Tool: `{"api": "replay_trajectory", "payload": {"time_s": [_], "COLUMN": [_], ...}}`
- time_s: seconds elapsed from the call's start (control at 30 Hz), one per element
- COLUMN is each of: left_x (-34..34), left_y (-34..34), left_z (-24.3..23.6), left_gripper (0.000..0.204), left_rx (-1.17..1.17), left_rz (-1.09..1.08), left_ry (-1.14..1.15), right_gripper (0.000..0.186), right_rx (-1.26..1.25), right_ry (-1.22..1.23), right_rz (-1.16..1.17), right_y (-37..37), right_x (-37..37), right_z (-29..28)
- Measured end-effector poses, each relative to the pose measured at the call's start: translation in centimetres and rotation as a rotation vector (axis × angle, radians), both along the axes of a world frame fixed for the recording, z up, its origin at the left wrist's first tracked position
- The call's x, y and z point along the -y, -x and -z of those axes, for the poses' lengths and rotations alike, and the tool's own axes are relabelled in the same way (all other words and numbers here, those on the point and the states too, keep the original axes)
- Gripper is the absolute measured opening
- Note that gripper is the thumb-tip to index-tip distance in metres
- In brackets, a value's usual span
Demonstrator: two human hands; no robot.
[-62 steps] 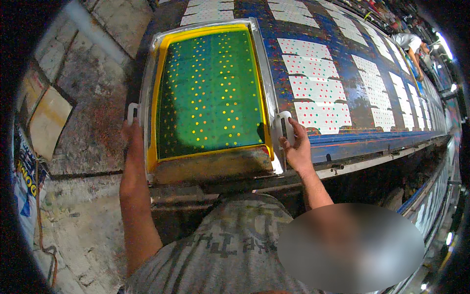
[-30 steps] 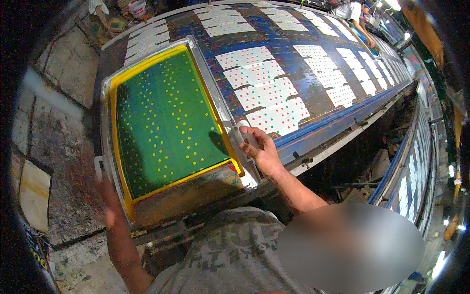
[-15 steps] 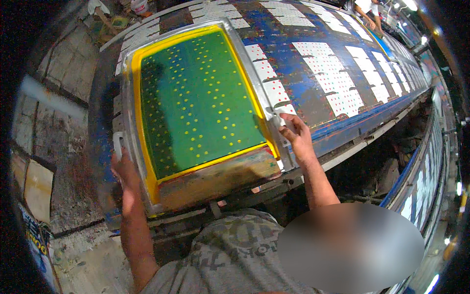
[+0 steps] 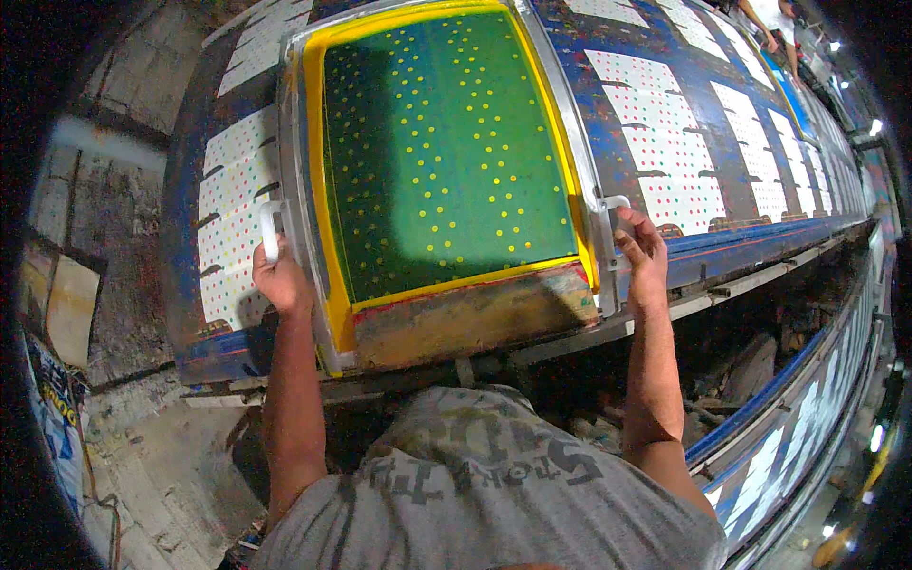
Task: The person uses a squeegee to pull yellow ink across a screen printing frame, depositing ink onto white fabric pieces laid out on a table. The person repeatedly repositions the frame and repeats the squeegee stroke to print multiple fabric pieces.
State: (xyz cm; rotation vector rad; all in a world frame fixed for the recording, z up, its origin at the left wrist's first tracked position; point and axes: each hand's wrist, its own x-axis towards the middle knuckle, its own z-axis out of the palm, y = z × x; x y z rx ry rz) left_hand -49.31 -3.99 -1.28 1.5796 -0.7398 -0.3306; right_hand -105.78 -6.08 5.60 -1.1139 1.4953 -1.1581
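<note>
A screen-printing frame (image 4: 581,133) with green, dotted mesh and yellow borders lies across the long table in front of me. My left hand (image 4: 281,275) has its fingers curled around the white handle (image 4: 270,228) on the frame's left side. On the opposite side, my right hand (image 4: 643,249) grips the other white handle (image 4: 616,202) with bent fingers. A stained board (image 4: 475,318) spans the frame's near end. I cannot tell whether the frame rests fully on the table or hovers slightly above it.
White sheets with coloured dots (image 4: 660,142) lie in rows along the dark table (image 4: 570,57), and more sheets (image 4: 237,218) sit left of the frame. A rail (image 4: 750,280) runs along the near edge. Another person (image 4: 774,24) stands at the far right, beside a blue-edged frame.
Both hands have carried the printing frame to the right along the table. It now covers a sheet row that showed before, and a dotted row at its left has come into sight.
</note>
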Motion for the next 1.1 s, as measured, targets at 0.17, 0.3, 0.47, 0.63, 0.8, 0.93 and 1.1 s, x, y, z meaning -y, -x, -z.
{"api": "replay_trajectory", "payload": {"time_s": [0.17,0.3,0.47,0.63,0.8,0.93,1.1], "left_x": [0.1,0.2,0.6,0.9,0.9,1.0,1.5], "left_y": [1.4,2.0,3.4,4.0,3.5,3.7,3.2], "left_z": [-0.1,-0.5,-0.5,-0.1,0.5,1.3,2.8], "left_gripper": [0.009,0.009,0.009,0.013,0.014,0.014,0.013], "left_rx": [0.043,0.043,0.087,0.106,0.111,0.108,0.122], "left_rz": [-0.008,-0.003,-0.001,-0.007,-0.005,-0.026,-0.074], "left_ry": [-0.046,-0.09,-0.024,-0.098,-0.132,-0.094,-0.125], "right_gripper": [0.041,0.041,0.041,0.042,0.045,0.055,0.051], "right_rx": [0.013,0.072,0.077,0.075,0.098,-0.77,-0.705], "right_ry": [0.009,0.004,0.0,-0.007,-0.039,0.263,0.336], "right_rz": [-0.028,-0.024,-0.05,-0.057,-0.06,-0.046,-0.63], "right_y": [2.2,3.4,4.6,5.5,5.3,3.1,-2.0], "right_x": [-0.2,0.0,0.5,0.3,0.2,-0.8,-5.5], "right_z": [1.0,1.9,2.4,2.5,2.0,1.1,0.6]}}
